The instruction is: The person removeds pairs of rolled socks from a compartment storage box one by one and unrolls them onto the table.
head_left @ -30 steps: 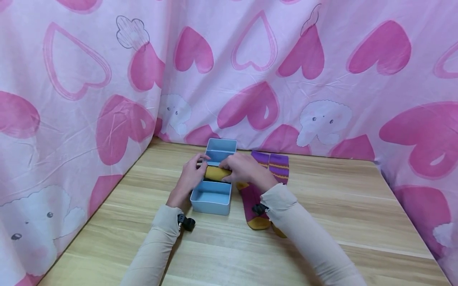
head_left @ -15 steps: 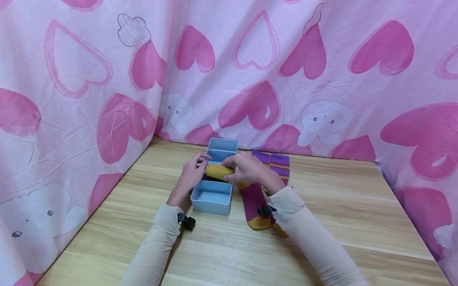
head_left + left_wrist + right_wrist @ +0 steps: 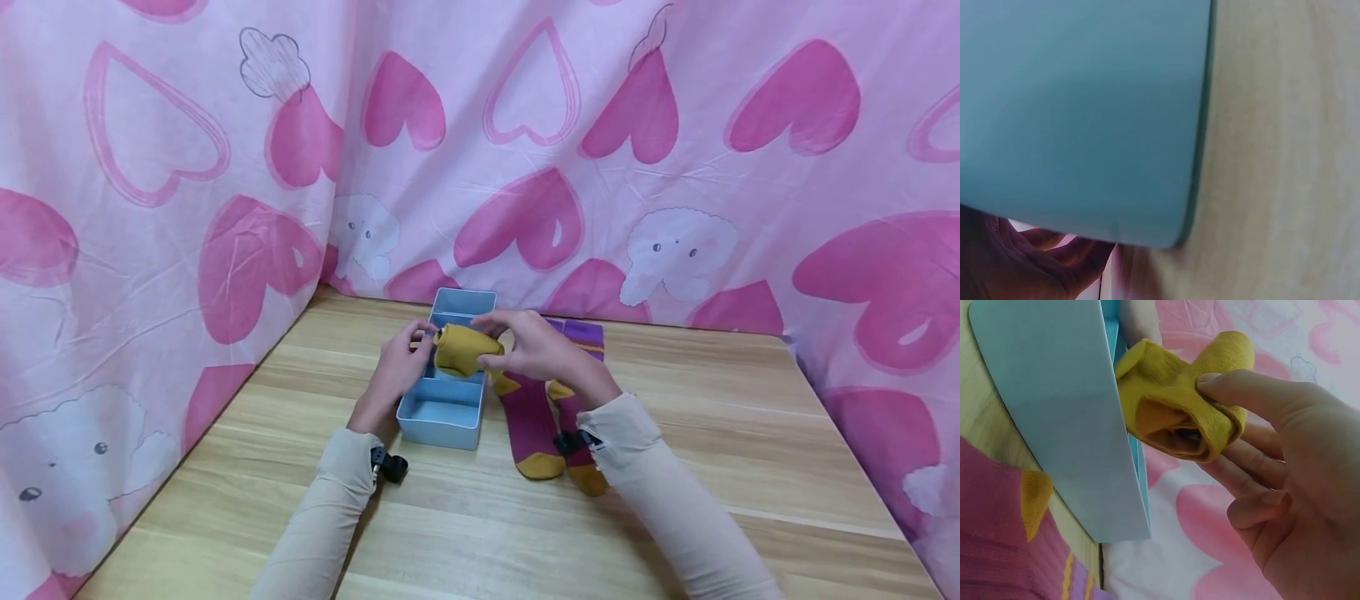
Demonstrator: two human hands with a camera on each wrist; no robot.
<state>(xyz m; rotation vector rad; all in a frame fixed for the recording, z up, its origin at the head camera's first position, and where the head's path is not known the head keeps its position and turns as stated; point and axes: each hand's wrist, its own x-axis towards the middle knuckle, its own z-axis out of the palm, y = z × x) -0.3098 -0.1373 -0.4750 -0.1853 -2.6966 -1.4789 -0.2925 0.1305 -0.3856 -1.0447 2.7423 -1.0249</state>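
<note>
My right hand pinches a rolled-up mustard-yellow sock between thumb and fingers, above the light blue divided box. In the right wrist view, the thumb presses on the sock roll, and its rolled opening faces the camera. My left hand holds the box's left side, fingers at the rim. The left wrist view has the box wall filling much of the picture, with part of the left hand behind its edge. Purple and maroon socks with yellow toes and heels lie flat right of the box.
The box has several compartments in a row, running away from me on the wooden table. A pink heart-patterned curtain closes off the back and left of the table. A small black camera sits on the left wrist.
The right hand has lifted the yellow sock roll up out of a middle compartment and drawn slightly right, tilting it. The left hand has stayed at the box's side.
</note>
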